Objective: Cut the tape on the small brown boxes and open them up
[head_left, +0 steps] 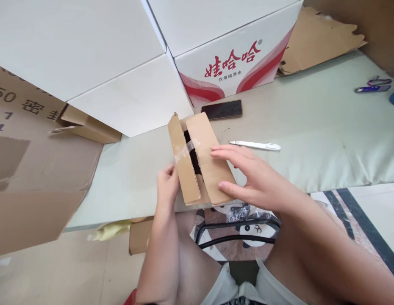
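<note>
A small brown cardboard box lies on the cloth-covered table in front of me. Its two top flaps stand slightly apart with a dark gap between them, and a strip of clear tape crosses the left flap to the gap. My left hand is closed at the box's left side, slightly blurred; whatever its fingers hold, if anything, is hidden. With fingers spread, my right hand rests on the right flap. Just beyond it is a white utility knife on the cloth.
A black phone lies against a white carton with red lettering. More white cartons are stacked left of it. A large brown carton stands at far left. Flattened cardboard and a purple object are at right.
</note>
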Available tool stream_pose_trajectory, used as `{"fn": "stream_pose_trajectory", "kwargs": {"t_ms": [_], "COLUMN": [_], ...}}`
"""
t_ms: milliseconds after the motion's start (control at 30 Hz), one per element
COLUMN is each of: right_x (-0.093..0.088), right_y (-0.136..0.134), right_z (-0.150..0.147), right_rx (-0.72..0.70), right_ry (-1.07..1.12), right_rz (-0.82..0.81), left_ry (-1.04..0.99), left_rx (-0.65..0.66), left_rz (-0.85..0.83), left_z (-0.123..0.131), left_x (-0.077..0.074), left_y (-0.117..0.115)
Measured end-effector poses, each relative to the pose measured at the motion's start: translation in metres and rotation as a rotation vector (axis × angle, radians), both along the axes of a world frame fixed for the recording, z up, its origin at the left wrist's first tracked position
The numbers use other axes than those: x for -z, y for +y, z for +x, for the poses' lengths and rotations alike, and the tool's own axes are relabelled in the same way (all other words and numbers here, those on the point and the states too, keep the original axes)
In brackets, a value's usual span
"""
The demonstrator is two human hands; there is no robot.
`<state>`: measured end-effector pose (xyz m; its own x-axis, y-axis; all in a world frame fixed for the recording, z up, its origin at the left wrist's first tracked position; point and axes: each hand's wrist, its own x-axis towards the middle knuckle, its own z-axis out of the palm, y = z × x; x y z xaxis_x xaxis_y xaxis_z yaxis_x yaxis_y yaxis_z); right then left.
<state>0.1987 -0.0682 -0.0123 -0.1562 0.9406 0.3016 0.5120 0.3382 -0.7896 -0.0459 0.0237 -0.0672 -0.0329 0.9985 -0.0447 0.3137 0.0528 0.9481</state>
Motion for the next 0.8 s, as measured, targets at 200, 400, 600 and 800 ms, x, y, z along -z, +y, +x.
{"fn": "stream_pose_trajectory", "kwargs": {"t_ms": [200, 400, 600, 800], "right_x": [0.000, 0.003, 0.005, -0.001], "right_y": [0.001, 0.000, 0.000, -0.004], "right_z": [-0.010, -0.010, -0.009, -0.010], "right_rx": [-0.008, 0.037, 0.103, 0.289], "right_ry": [-0.064, -0.086, -0.022, 0.054], "right_rz": [0.015, 0.033, 0.093, 0.188], "left_ry": [-0.055, 0.198, 0.171, 0.265], "left_rx": [0.239, 0.463, 0.458, 0.476], "left_rz": [0.628, 0.651, 0.705, 0.744], "left_z": [-0.003, 0.006, 0.014, 0.015], "left_x": [-0.017, -0.012, -0.010, -0.016], "left_y": [-0.011, -0.024, -0.026, -0.028]}}
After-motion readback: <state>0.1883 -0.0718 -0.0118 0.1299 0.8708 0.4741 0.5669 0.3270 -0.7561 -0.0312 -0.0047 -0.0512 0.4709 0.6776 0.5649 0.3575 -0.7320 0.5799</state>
